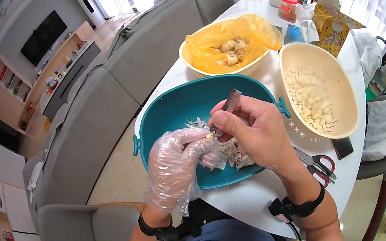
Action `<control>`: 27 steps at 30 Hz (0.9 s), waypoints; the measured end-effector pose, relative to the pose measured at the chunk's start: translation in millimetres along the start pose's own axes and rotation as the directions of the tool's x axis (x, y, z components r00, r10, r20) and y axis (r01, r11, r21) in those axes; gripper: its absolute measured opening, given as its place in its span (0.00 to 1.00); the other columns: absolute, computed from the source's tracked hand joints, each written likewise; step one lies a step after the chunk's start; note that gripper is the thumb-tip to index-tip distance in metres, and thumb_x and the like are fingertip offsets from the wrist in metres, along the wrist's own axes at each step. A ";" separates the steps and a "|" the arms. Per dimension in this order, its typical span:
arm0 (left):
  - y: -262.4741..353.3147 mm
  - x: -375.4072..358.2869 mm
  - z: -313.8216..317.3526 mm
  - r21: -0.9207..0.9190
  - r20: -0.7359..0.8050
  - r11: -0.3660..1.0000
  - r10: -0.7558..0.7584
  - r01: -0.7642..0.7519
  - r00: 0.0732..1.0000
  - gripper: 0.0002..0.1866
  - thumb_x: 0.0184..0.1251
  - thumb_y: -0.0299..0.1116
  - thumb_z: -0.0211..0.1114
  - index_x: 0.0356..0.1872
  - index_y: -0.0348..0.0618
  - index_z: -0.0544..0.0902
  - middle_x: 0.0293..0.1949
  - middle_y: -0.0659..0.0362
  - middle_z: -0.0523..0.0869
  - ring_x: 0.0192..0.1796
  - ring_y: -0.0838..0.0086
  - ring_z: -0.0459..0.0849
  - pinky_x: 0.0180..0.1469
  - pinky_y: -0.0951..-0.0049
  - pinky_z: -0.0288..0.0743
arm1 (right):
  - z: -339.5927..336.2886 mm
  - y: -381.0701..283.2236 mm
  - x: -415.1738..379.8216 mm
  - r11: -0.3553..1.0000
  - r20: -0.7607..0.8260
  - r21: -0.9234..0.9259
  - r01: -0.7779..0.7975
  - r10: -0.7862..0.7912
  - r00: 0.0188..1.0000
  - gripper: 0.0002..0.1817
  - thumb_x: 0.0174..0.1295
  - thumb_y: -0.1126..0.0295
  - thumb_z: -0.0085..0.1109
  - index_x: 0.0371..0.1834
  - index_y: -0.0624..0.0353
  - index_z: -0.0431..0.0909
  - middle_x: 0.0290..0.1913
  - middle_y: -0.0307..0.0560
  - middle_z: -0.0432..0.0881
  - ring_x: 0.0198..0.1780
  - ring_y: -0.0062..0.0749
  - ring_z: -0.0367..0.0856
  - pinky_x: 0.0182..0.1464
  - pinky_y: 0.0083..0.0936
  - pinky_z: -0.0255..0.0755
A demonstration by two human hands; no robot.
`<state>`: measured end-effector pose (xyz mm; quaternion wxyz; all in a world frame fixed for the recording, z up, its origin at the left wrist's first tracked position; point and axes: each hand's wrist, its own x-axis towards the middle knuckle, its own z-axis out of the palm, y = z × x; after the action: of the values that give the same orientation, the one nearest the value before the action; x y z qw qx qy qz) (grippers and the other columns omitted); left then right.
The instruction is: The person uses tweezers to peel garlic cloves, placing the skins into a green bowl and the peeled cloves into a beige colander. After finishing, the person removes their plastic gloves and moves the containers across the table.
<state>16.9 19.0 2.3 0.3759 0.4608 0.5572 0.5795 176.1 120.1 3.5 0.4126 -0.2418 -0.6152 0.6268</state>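
From the head view, no writing could be read on the yellow box (332, 25) or the red-lidded jar (288, 8). The left hand (181, 162), gloved in clear plastic, was clenched around a garlic clove (210, 136), which was pinched at its fingertips (201, 145). The right hand (252, 130) was closed on a small knife (229, 103), its thumb pressed just beside the clove. Beneath both hands lay peelings (236, 153) in the teal bowl (180, 103). Peeled cloves (311, 102) were seen in the cream colander (345, 95), well beyond the fingers.
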 end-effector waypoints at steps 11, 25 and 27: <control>4.0 -0.8 1.2 -0.178 -0.067 0.980 -0.106 0.092 0.992 0.05 0.72 0.19 0.71 0.46 0.29 0.86 0.35 0.54 0.91 0.33 0.74 0.89 0.38 0.75 0.85 | 2.6 -1.8 -2.3 1.000 0.026 0.008 -0.011 0.011 1.000 0.15 0.75 0.63 0.69 0.49 0.67 0.85 0.39 0.43 0.88 0.37 0.19 0.86 0.41 0.21 0.83; -11.9 -7.1 15.6 -0.009 -0.208 0.988 0.150 -0.155 0.967 0.11 0.71 0.18 0.72 0.52 0.30 0.88 0.44 0.54 0.92 0.43 0.74 0.90 0.46 0.74 0.85 | 10.5 2.5 -5.3 0.992 -0.094 -0.092 0.089 -0.097 0.991 0.13 0.71 0.66 0.72 0.45 0.67 0.87 0.33 0.43 0.90 0.33 0.16 0.85 0.38 0.19 0.79; -12.0 -5.8 14.1 -0.013 -0.165 0.994 0.109 -0.113 0.980 0.12 0.68 0.18 0.74 0.51 0.31 0.89 0.45 0.54 0.93 0.44 0.72 0.91 0.47 0.73 0.85 | 10.8 2.1 -5.8 0.964 -0.076 -0.215 0.157 -0.177 0.981 0.12 0.70 0.67 0.72 0.43 0.67 0.88 0.33 0.45 0.91 0.32 0.16 0.86 0.38 0.19 0.80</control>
<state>31.1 18.8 -10.9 0.3008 0.4378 0.5533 0.6416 170.0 109.4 1.6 0.4650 -0.2604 -0.6753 0.5097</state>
